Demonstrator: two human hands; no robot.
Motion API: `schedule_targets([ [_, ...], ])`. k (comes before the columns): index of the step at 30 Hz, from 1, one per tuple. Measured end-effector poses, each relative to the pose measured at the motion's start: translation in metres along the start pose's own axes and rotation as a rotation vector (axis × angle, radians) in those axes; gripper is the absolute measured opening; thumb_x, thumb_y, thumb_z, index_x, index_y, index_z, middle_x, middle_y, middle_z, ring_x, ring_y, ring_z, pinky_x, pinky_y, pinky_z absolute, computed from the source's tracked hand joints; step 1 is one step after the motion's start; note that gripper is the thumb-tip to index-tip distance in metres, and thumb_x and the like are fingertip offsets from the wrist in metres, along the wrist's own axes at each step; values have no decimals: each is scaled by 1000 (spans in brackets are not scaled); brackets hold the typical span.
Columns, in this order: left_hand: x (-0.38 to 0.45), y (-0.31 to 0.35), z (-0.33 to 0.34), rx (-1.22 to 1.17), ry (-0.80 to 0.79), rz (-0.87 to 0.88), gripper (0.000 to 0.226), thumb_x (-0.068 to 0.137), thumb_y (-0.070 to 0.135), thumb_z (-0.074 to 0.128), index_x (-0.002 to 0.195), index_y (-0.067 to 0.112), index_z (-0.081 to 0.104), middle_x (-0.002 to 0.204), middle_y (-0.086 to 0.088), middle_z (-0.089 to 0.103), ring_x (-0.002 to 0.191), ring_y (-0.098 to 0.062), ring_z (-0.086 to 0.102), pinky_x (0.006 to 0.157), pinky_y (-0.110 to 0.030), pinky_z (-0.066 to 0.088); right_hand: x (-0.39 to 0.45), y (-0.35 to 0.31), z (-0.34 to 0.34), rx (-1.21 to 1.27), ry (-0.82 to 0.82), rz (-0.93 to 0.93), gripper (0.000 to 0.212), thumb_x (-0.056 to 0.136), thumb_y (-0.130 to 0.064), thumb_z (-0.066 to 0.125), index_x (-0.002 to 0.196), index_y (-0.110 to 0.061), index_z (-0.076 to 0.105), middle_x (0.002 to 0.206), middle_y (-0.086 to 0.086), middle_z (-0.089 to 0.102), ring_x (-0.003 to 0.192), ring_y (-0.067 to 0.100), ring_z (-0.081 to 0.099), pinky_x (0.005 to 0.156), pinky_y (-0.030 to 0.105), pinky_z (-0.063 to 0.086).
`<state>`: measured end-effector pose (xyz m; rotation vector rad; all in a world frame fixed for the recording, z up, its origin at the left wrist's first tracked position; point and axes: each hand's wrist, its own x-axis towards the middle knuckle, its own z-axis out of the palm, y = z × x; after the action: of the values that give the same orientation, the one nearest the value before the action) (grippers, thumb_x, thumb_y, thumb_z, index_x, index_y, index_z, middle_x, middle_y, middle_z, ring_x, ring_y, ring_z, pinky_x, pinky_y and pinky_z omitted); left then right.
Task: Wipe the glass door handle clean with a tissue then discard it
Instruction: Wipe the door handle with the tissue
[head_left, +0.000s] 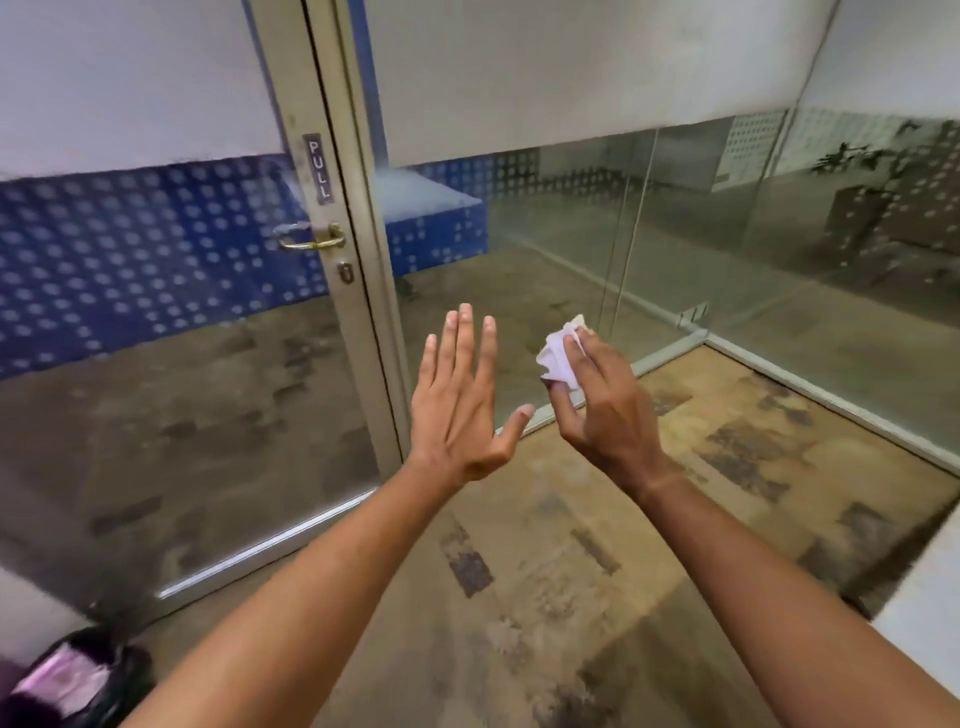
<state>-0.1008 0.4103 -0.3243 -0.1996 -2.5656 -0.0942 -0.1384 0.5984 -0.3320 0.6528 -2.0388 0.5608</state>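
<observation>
A crumpled tissue (558, 356) is pinched by the right hand (597, 400); the left hand (460, 400) is held flat, fingers straight. The door handle (310, 237) is not yet touched, so wiping seems unstarted. A reach up-left to it is called for.

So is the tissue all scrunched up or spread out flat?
Scrunched up. The tissue is a crumpled white wad, pinched by the fingers and thumb of the right hand, with creases showing.
</observation>
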Motion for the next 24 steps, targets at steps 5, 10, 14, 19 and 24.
schedule_targets([
  [5,-1,-65,-10,57,12,-113,99,89,70,26,160,6,0,166,-20,-9,155,-32,-11,126,-50,4,33,-41,60,110,16,-61,48,87,-16,66,130,3,58,135,20,58,126,31,54,110,22,34],
  [10,6,-121,-6,101,36,-197,98,88,68,23,160,5,1,166,-20,-9,155,-31,-11,126,-49,3,65,-67,120,193,-3,-102,49,84,-14,70,128,3,60,131,20,60,121,33,58,103,33,46],
  [14,24,-166,8,158,40,-249,98,90,68,26,159,4,0,166,-20,-9,155,-31,-10,126,-50,6,92,-78,170,281,-18,-121,49,83,-13,70,128,4,60,130,21,60,120,34,59,100,37,49],
  [19,58,-213,32,196,32,-331,98,90,66,30,159,4,-2,166,-18,-11,155,-30,-12,126,-49,5,131,-77,234,360,-27,-135,46,86,-16,65,128,3,61,132,20,60,121,31,59,104,25,40],
  [24,88,-252,50,217,23,-419,98,89,66,31,159,3,2,167,-18,-7,155,-30,-9,127,-48,5,170,-73,291,434,-40,-153,45,85,-15,64,126,2,62,129,20,61,118,32,60,103,28,42],
])
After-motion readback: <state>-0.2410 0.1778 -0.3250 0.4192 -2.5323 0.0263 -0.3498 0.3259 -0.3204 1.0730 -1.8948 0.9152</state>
